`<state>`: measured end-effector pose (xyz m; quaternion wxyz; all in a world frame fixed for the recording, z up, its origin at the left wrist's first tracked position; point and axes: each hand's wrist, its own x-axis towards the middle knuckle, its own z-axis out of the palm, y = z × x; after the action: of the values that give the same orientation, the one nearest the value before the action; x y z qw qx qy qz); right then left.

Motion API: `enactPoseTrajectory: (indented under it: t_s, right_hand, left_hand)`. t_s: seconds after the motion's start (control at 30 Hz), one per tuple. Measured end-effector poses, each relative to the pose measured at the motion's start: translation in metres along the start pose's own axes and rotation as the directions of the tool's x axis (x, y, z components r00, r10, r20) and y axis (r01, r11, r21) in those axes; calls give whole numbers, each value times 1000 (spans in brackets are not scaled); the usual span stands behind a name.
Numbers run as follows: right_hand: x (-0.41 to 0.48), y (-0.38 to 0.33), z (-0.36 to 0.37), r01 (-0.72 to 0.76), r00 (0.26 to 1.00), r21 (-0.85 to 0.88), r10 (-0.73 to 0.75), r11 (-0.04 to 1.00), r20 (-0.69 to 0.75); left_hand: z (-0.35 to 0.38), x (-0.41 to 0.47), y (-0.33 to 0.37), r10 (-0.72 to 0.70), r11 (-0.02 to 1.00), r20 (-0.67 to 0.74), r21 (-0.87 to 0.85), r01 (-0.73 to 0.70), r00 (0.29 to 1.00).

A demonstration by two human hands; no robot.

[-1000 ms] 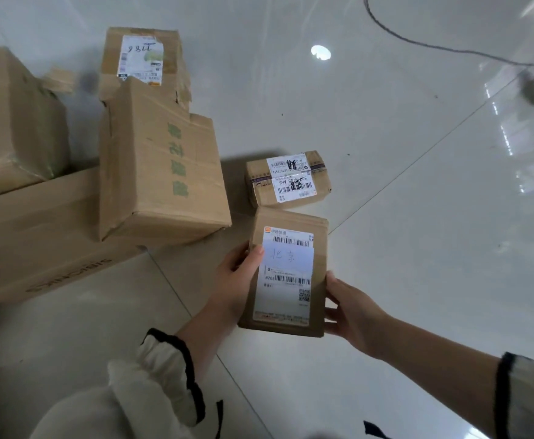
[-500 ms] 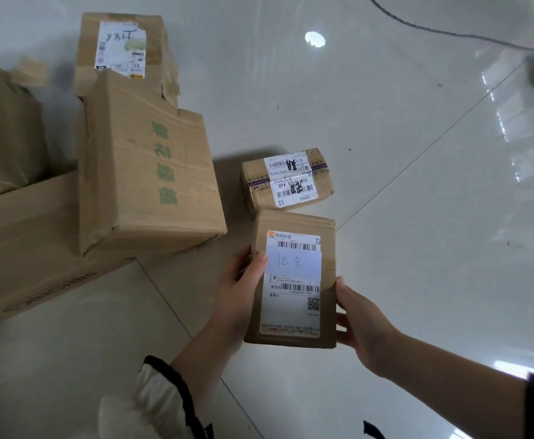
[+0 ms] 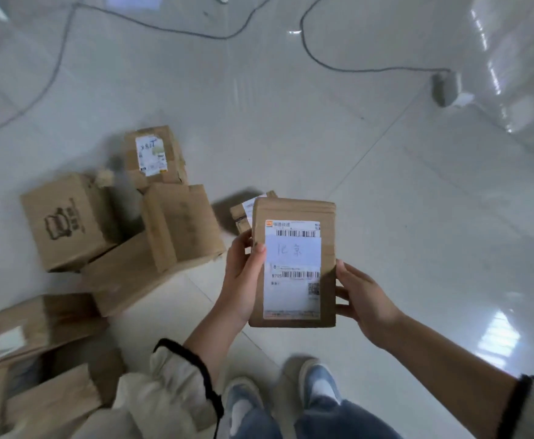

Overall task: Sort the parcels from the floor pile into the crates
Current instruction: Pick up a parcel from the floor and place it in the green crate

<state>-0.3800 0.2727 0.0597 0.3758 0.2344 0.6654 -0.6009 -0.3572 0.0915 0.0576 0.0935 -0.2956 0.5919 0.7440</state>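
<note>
I hold a flat brown parcel (image 3: 294, 264) upright in front of me, its white shipping label with handwriting facing me. My left hand (image 3: 243, 280) grips its left edge, thumb on the label. My right hand (image 3: 360, 296) grips its right edge from behind. Behind it, a small labelled box (image 3: 243, 213) lies on the floor, mostly hidden. The floor pile of cardboard boxes (image 3: 177, 223) spreads to the left, among them a box with a printed logo (image 3: 66, 223) and a labelled box (image 3: 151, 153) at the back. No crate is in view.
More cardboard boxes (image 3: 31, 331) lie at the lower left beside my legs. My shoes (image 3: 316, 381) stand on the glossy tiled floor. Cables (image 3: 338, 64) run across the floor at the top, ending at a grey device (image 3: 446, 88) on the right.
The view has risen and pulled back, as if I stood up; the parcel came up off the floor area with both hands still on it. More boxes and my feet have come into view.
</note>
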Motion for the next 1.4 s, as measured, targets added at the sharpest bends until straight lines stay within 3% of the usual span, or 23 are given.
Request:
enactPoseTrajectory:
  t_s: [0.2, 0.4, 0.6, 0.73, 0.87, 1.0, 1.1, 1.2, 1.4]
  right_hand:
    - [-210, -134, -41, 16, 1000, 50, -16, 999, 1]
    - [-383, -244, -69, 153, 987, 142, -143, 978, -80]
    - [-501, -261, -73, 300, 942, 188, -260, 935, -212]
    - [-555, -233, -78, 373, 901, 265, -280, 889, -330]
    - [-609, -188, -90, 451, 827, 354, -236, 819, -510]
    - [-680, -129, -111, 564, 701, 421, -142, 711, -699]
    - [-740, -72, -122, 663, 561, 423, -36, 617, -827]
    - [-800, -7, -124, 751, 410, 405, 113, 521, -905]
    - [-918, 136, -105, 858, 146, 314, 393, 407, -908]
  left_hand:
    - [53, -143, 187, 102, 976, 154, 176, -129, 983]
    - [105, -250, 342, 297, 835, 276, 390, -389, 914]
    - [133, -330, 402, 371, 797, 404, 324, -510, 836]
    - [157, -364, 409, 299, 787, 563, 311, -532, 770]
    - [203, -404, 395, 253, 762, 744, 241, -601, 619]
    - [267, -466, 365, 163, 758, 864, 199, -621, 476]
    - [316, -533, 329, 100, 711, 942, 158, -685, 321]
    - [353, -610, 278, -23, 739, 980, 148, -657, 196]
    - [387, -785, 164, -234, 778, 967, 122, -617, -105]
